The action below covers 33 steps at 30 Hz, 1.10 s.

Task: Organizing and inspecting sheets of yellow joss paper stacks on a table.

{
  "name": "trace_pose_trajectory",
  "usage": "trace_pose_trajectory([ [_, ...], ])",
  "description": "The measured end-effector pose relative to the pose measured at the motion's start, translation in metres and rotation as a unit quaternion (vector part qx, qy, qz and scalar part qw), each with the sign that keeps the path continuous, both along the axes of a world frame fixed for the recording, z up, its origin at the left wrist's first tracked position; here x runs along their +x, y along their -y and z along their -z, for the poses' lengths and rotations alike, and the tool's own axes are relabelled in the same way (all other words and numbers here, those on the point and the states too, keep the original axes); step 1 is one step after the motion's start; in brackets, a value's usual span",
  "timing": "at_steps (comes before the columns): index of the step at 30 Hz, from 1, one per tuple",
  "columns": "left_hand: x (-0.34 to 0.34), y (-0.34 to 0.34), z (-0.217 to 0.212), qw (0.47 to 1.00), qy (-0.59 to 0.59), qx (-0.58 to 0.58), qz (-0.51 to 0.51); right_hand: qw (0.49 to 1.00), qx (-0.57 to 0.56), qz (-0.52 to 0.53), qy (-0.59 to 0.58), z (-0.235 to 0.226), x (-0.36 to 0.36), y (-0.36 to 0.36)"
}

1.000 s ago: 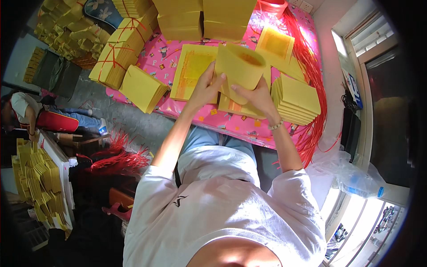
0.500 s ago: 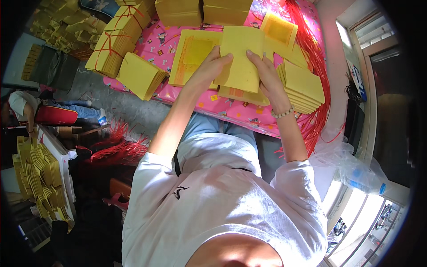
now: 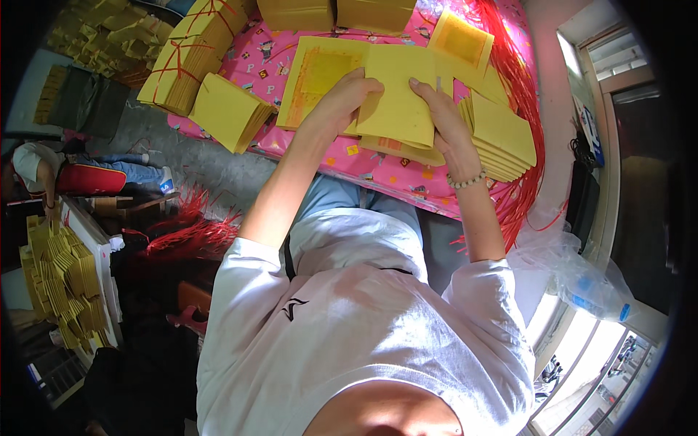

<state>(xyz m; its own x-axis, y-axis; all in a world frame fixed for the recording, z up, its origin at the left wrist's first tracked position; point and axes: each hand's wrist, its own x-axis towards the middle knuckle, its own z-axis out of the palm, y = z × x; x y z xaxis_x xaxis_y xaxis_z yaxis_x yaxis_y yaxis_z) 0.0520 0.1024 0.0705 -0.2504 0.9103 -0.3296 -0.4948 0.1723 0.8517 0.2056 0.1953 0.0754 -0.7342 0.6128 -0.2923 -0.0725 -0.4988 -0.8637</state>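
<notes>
A folded sheet of yellow paper (image 3: 400,98) is between my two hands, over the pink patterned table cover. My left hand (image 3: 345,98) grips its left edge with the thumb on top. Its right edge is pinched by my right hand (image 3: 443,116), thumb above and the other fingers mostly hidden beneath. Partly under the left hand lies a yellow sheet with a gold square and orange border (image 3: 302,83). Another yellow sheet with an orange square (image 3: 464,42) lies beyond the right hand. Just right of that hand sits a fanned stack of folded yellow paper (image 3: 503,138).
Left on the table cover (image 3: 273,65) are a yellow paper stack (image 3: 229,112) and bundles tied with red string (image 3: 178,69). Long red strings (image 3: 525,94) hang along the right edge. A person (image 3: 40,167) sits at far left by a table of yellow paper bundles (image 3: 62,280).
The view has shifted slightly. Both hands still hold the folded paper, and my left thumb sits a little higher along it.
</notes>
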Motion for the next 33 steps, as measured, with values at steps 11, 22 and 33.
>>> trace_pose_trajectory([
  [11, 0.035, -0.003, 0.041, 0.894, -0.324, 0.268, -0.155, 0.932, 0.359, 0.047, -0.026, 0.022, 0.016, 0.003],
  [22, 0.042, 0.000, 0.043, 0.880, -0.370, 0.247, -0.167, 0.564, 0.812, 0.068, 0.136, -0.057, 0.017, 0.015],
  [33, 0.040, -0.004, 0.052, 0.880, -0.373, 0.254, -0.152, 0.538, 0.823, 0.005, 0.184, -0.057, 0.013, 0.012],
])
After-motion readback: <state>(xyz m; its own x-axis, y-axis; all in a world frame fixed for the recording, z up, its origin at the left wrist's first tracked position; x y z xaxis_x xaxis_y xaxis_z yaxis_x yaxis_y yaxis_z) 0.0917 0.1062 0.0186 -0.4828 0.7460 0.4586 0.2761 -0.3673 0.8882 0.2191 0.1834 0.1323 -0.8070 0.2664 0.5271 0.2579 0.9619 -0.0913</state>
